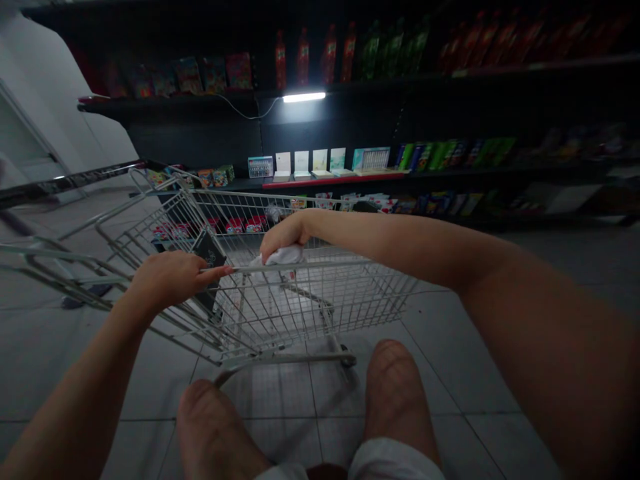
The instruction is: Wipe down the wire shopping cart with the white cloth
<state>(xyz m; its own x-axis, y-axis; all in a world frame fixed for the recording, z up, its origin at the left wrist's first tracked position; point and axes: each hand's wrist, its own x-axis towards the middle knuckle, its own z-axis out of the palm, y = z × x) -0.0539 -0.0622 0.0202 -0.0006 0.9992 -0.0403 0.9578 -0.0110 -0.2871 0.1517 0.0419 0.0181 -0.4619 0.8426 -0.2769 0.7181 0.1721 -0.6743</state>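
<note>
A metal wire shopping cart (320, 303) stands sideways in front of my knees. My left hand (173, 277) grips the top rim of the basket near its handle end, with the index finger lying along the wire. Over the basket's near side, my right hand (284, 237) is closed on a white cloth (286, 255), pressed at the top rim. Part of the cloth hangs inside the basket, behind the wires. A dark panel with faint white writing (209, 253) is fixed inside the basket next to my left hand.
Behind the cart runs a dark shelf unit (200, 133) with red bottles (303, 57), green bottles (371, 50), boxes and packets. A lit tube lamp (304, 97) hangs under the upper shelf. The cart's black handle (70, 181) reaches left. Pale floor tiles (430, 373) lie below.
</note>
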